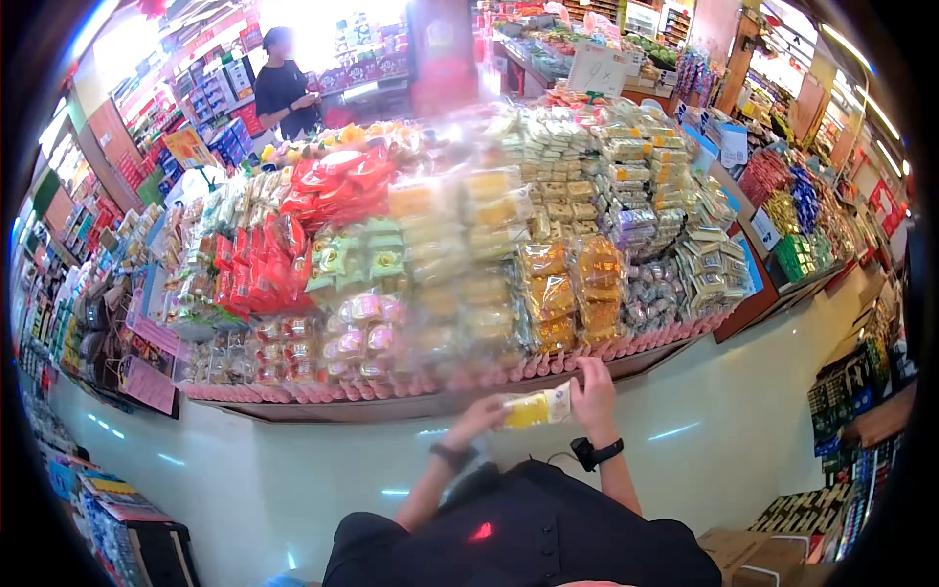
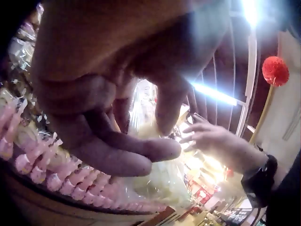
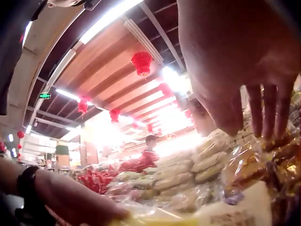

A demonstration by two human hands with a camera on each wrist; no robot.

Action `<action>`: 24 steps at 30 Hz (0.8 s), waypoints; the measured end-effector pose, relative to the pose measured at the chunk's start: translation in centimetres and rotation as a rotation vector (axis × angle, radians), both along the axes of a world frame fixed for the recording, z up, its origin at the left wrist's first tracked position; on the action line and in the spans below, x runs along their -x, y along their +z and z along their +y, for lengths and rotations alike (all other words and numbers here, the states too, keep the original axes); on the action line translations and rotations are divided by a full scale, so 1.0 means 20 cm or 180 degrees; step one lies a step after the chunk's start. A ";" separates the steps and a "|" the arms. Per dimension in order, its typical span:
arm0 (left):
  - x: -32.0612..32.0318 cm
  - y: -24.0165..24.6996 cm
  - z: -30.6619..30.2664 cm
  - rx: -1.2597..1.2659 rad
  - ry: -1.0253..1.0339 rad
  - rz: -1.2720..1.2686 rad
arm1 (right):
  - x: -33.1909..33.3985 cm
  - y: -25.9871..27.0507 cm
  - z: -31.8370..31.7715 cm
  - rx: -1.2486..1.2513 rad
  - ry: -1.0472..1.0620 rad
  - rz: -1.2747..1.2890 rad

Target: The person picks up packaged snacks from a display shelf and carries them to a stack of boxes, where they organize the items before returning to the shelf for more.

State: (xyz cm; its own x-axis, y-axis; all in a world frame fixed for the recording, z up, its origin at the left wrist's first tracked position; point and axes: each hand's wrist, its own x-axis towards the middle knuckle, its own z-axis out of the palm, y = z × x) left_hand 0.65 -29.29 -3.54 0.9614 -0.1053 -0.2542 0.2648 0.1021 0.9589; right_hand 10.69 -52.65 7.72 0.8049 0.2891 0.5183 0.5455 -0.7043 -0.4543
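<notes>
In the head view, a clear packet with yellow contents (image 1: pixel 529 411) is between the two hands, low in front of the display. My left hand (image 1: pixel 476 419) grips its left end; in the left wrist view, the curled fingers of this hand (image 2: pixel 108 103) lie around the clear wrapping (image 2: pixel 157 176). My right hand (image 1: pixel 594 396) is at the packet's right end, fingers extended. The right wrist view shows this hand (image 3: pixel 240 70) above the packet's pale end (image 3: pixel 247 209), its fingers pointing down; whether it touches the packet I cannot tell.
A wide display holds red packets (image 1: pixel 342 186), orange-gold packets (image 1: pixel 599 279) and pink-wrapped ones (image 1: pixel 364 328), with a pink frilled edge (image 1: pixel 489 380) along its front. A person in dark clothes (image 1: pixel 282 93) stands behind it. Cardboard boxes (image 1: pixel 758 556) are at the lower right.
</notes>
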 end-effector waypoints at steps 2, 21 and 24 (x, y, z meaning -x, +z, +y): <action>-0.06 0.07 0.07 -0.0005 0.0108 0.0019 | -0.08 -0.10 -0.04 -0.0084 -0.0063 0.0629; -0.68 0.38 0.35 0.0137 0.1981 -0.0221 | -0.80 -0.11 0.43 -0.0734 0.0691 0.1385; -0.90 0.51 0.40 0.0060 0.2045 -0.0309 | -1.02 -0.03 0.54 -0.0831 0.0724 0.1299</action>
